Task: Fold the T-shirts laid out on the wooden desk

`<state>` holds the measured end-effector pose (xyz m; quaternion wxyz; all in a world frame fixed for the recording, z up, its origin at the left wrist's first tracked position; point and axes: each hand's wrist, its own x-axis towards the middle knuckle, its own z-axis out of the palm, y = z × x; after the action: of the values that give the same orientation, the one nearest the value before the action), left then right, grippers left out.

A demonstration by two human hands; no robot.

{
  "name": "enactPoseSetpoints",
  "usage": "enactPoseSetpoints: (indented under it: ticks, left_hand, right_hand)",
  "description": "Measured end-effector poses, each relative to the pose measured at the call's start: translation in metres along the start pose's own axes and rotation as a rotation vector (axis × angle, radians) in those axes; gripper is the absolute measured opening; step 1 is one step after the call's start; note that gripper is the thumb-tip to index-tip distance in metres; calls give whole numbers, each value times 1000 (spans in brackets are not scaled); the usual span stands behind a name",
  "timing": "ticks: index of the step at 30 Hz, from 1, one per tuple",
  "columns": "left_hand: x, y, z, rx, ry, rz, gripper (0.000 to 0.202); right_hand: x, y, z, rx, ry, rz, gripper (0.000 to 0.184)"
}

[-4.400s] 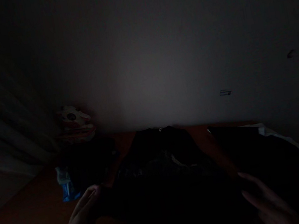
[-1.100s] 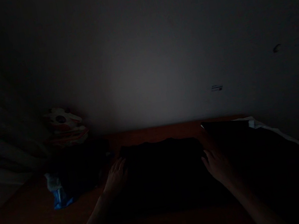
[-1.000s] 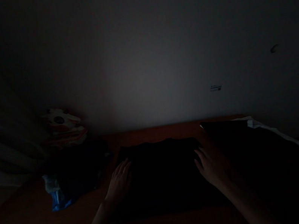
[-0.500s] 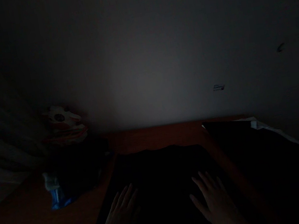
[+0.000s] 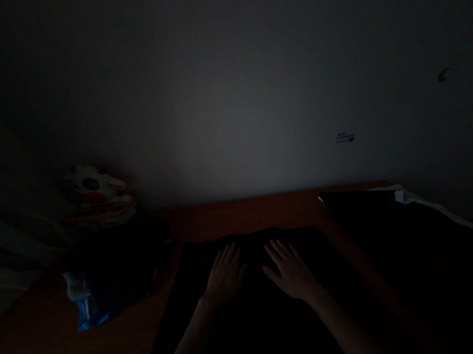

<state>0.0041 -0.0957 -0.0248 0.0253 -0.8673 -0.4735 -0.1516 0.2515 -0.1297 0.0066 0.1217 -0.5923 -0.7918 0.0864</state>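
Observation:
A black cloth (image 5: 262,330), perhaps a garment, lies spread out before me, its far edge slightly wavy. The room is very dark, so its details are lost. My left hand (image 5: 225,272) rests flat on the cloth, left of its middle and close to the far edge, fingers stretched forward. On the right of the middle, my right hand (image 5: 290,267) lies palm down on the same cloth with its fingers spread. Neither hand holds anything.
The cloth lies on a reddish-brown wooden surface (image 5: 242,212) against a pale wall (image 5: 226,112). At left is a dark heap (image 5: 120,269) with a blue item (image 5: 89,313), below a white-and-red cow-like figure (image 5: 99,185). Another black cloth (image 5: 435,252) with a white edge lies at right.
Both hands have slid forward over the black cloth towards its far edge and come closer together. The cloth stays in place.

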Motion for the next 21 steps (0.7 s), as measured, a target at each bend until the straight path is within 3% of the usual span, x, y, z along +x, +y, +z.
enactPoseSetpoints:
  ticks: [5, 8, 11, 15, 21]
  left_hand:
    - [-33, -80, -16, -54, 50, -185, 49]
    - [-44, -109, -23, -106, 5, -192, 45]
    - [-45, -117, -21, -128, 27, -220, 49]
    - [-39, -112, -18, -177, 91, -311, 56]
    - [-34, -103, -29, -286, 175, -357, 48]
  right_hand:
    - [-10, 77, -6, -74, 32, 263, 78]
    - [-14, 105, -4, -87, 35, 330, 78]
    - [-15, 115, -1, -86, 30, 313, 79]
    - [-15, 114, 1, -87, 57, 315, 77]
    - [-16, 114, 3, -93, 106, 305, 73]
